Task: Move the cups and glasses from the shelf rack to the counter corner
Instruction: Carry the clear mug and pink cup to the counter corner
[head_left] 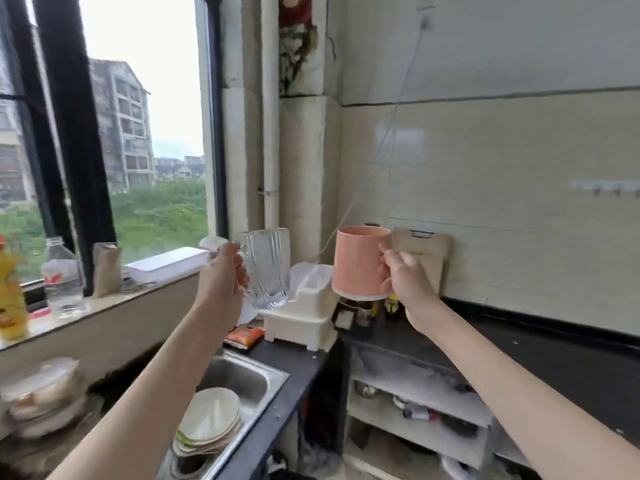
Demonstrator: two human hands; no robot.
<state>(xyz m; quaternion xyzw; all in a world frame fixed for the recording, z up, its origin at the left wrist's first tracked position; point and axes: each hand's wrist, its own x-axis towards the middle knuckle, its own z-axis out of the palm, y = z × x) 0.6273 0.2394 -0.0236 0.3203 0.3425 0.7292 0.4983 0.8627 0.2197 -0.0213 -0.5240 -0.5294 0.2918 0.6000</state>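
My left hand (227, 271) grips the handle of a clear ribbed glass mug (268, 268), held upright in the air above the sink's far end. My right hand (403, 277) holds a pink cup (356, 263) with a white base by its handle, upright, above the dark counter corner (433, 336). Both cups hang at about the same height, a short gap apart, over a white plastic box (299, 325).
A steel sink (249, 375) with stacked plates (209, 426) lies below my left arm. Small jars (363, 313) and a wooden cutting board (424, 251) stand in the corner. Bottles (62, 278) line the window sill. Open shelves (415, 410) sit under the counter.
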